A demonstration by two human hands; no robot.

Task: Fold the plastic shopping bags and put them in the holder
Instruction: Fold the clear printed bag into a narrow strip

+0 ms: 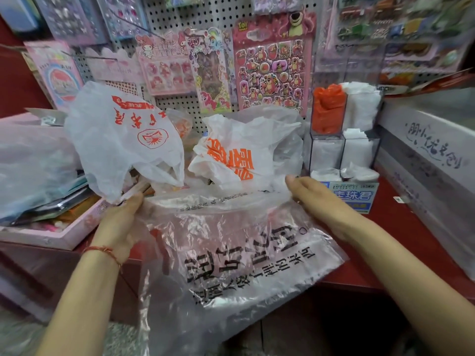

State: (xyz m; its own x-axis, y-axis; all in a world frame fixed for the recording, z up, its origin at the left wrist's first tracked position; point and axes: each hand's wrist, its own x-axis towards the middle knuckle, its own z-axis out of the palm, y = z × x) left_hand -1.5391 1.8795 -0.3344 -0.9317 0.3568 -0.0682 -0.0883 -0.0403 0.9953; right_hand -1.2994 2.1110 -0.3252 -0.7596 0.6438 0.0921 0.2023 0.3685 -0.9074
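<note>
Here we are at the red counter [401, 240], with the clear holder [344, 140] as our marker. Its upper compartments hold a folded orange bag [329, 111] and white ones beside it, with more white bundles in the compartments below. Left of the holder and nearer to us, the clear bag [244, 253] with black print lies spread out, its near end hanging over the counter's edge. Our left hand [120, 222] grips the edge of that bag farthest from the holder, fingers curled round the plastic. Our right hand [316, 199] sits just in front of the holder, fingers stretched straight and resting on the bag's upper corner. Just left of the holder slumps a white bag with orange print [231, 155], and further left a white bag with red print [123, 140] puffs up. Furthest from the holder sits a pink tray [51, 237].
</note>
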